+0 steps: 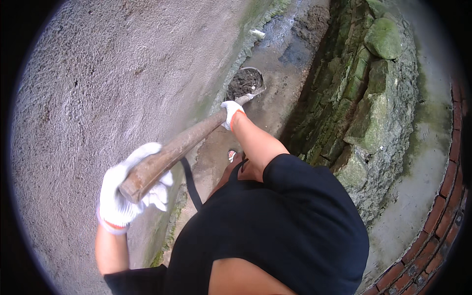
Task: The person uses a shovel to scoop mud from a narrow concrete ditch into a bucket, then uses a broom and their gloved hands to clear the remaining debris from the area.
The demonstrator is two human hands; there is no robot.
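A long wooden handle (191, 138) runs from the lower left up to a metal tool head, partly seen, at a round bucket (264, 75) of dark soil (241, 82). My left hand (132, 184), in a white knit glove, is around the thick near end; its fingers are partly uncurled, with the handle resting between thumb and fingers. My right hand (232, 114), gloved in white with an orange cuff edge, grips the handle farther down, close to the bucket. The bucket stands on the concrete ground beside the wall's foot. The handle hides part of my left palm.
A rough plastered wall (92, 92) rises on the left. At the right, a mossy stone retaining wall (343, 107) drops to a dark trench edge, with a curved brick border (442, 217) beyond. A soil heap (313, 24) and a white pipe end (257, 34) are ahead.
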